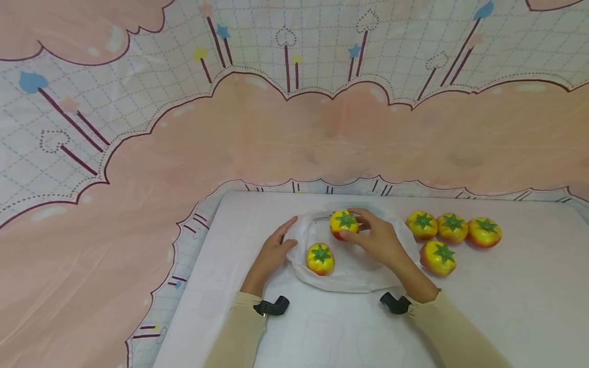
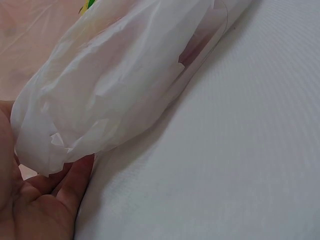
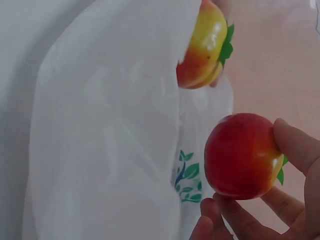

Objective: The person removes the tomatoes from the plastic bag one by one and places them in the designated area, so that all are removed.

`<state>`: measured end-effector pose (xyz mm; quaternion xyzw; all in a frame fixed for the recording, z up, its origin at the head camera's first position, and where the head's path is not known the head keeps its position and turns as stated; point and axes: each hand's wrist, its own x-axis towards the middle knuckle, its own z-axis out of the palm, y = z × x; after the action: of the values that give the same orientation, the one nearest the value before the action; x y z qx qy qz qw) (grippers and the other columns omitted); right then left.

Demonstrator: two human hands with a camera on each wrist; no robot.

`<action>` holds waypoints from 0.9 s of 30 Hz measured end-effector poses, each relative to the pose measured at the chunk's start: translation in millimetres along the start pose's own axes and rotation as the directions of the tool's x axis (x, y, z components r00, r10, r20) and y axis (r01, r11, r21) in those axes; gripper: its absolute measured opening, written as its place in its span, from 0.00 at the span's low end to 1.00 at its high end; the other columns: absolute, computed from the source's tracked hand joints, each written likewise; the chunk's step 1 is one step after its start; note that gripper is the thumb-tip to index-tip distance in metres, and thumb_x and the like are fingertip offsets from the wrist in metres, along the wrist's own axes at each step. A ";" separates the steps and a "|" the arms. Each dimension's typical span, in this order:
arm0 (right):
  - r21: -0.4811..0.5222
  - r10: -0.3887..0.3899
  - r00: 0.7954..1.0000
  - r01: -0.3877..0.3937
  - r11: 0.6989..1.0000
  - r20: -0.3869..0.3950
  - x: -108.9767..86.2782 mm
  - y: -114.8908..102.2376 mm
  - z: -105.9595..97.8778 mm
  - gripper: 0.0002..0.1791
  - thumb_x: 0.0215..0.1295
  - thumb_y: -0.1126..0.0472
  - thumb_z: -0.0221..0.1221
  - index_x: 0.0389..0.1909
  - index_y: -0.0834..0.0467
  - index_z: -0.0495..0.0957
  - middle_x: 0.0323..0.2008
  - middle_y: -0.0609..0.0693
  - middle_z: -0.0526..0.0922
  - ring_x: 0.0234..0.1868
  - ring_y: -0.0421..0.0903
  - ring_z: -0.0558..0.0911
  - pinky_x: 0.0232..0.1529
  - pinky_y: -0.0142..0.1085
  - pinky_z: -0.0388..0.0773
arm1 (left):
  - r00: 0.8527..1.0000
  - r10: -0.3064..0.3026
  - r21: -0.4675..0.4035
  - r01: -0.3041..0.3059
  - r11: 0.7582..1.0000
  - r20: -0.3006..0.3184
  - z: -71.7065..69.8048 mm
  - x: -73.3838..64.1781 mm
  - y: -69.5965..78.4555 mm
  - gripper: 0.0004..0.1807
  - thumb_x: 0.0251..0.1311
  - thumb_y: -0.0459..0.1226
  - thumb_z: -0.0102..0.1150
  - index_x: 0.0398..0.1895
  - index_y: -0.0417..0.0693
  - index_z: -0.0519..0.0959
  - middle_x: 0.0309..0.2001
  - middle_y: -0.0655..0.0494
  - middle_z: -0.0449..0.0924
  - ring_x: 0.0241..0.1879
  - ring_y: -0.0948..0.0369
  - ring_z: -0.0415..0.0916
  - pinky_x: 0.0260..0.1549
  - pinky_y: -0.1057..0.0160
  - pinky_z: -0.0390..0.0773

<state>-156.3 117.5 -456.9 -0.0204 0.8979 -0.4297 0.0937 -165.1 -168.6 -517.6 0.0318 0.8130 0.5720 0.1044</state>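
A thin white plastic bag (image 1: 363, 277) lies spread on the table with its mouth facing up. My left hand (image 1: 272, 251) holds the bag's left rim, which passes between thumb and fingers (image 2: 77, 182) in the left wrist view. My right hand (image 1: 383, 241) grips a yellow-and-red toy tomato (image 1: 344, 223) with a green star-shaped top, held over the bag's back part. Its red underside shows in the right wrist view, between thumb and fingertips. Another toy tomato (image 1: 320, 259) sits at the bag's front left, partly behind the plastic in the right wrist view.
Right of the bag stand several more toy tomatoes, three in a row (image 1: 453, 228) and one in front (image 1: 438, 258). The white table (image 1: 520, 301) reaches back to a pink-and-white patterned cloth (image 1: 349, 138). A green leaf print (image 3: 190, 177) shows on the bag.
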 end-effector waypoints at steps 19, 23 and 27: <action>-0.080 -0.016 0.998 0.011 0.997 -0.060 -38.3 8.5 -53.3 0.44 0.60 0.29 0.63 0.75 0.41 0.65 0.67 0.59 0.77 0.63 0.60 0.77 0.52 0.56 0.84 | 1.000 0.008 0.021 -0.008 1.000 -0.001 -0.6 -0.2 -2.3 0.32 0.71 0.38 0.55 0.75 0.75 0.66 0.79 0.63 0.58 0.81 0.55 0.52 0.79 0.47 0.54; -0.100 -0.025 0.997 0.018 0.995 -0.073 -47.9 14.4 -68.1 0.44 0.61 0.29 0.61 0.76 0.42 0.64 0.68 0.60 0.76 0.63 0.61 0.77 0.53 0.57 0.84 | 1.000 -0.003 0.030 0.003 1.000 0.000 -0.4 -0.9 -1.9 0.32 0.71 0.39 0.54 0.75 0.75 0.66 0.80 0.63 0.58 0.81 0.55 0.52 0.79 0.47 0.55; -0.106 -0.005 0.996 -0.004 0.994 -0.084 -56.4 21.6 -81.5 0.45 0.62 0.29 0.60 0.77 0.42 0.63 0.69 0.62 0.74 0.64 0.65 0.76 0.53 0.58 0.84 | 1.000 -0.016 0.039 0.017 0.999 -0.003 0.0 -2.7 -0.2 0.32 0.70 0.39 0.54 0.75 0.75 0.66 0.80 0.63 0.58 0.81 0.54 0.51 0.78 0.46 0.55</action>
<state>-115.1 200.3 -415.1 -0.0074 0.9225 -0.3819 0.0547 -162.5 -169.1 -517.4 0.0264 0.8243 0.5551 0.1076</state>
